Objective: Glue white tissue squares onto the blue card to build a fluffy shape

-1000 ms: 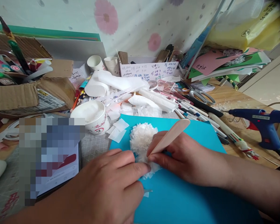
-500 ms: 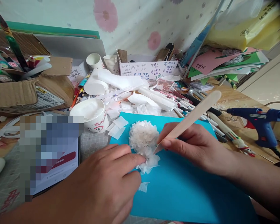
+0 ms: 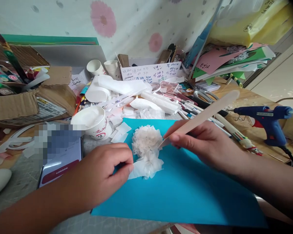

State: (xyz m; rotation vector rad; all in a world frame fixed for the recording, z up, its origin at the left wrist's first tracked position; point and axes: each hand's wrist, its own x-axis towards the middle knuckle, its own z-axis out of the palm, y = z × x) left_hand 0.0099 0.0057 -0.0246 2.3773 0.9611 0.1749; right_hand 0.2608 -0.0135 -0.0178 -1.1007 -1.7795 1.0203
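**Cluttered craft desk, two hands at a white tissue flower on blue paper**

Crowded desk against a wall with pink flower print; at its middle, a sheet of blue paper lying flat, near edge close to the desk's front.

On the sheet's upper left part, a white tissue flower, round and ruffled, with loose tissue squares bunched just below it.

Left hand reaching in from the lower left, palm down, fingers curled, thumb and forefinger pinched on the left edge of the loose squares. Right hand coming in from the right, forearm crossing the sheet's right corner, fingers closed around a wooden stick; stick slanted up and to the right, its lower tip touching the right side of the flower.

Open blue paper below and right of the flower, between the two forearms. Left of the sheet, a phone lying flat, screen partly blurred. Just beyond the sheet's top left corner, a paper cup and scattered white scraps. Along the top edge, heaps of white tissue, pens and scissors. Well to the right, a blue glue gun. Far left, an open cardboard box full of markers.
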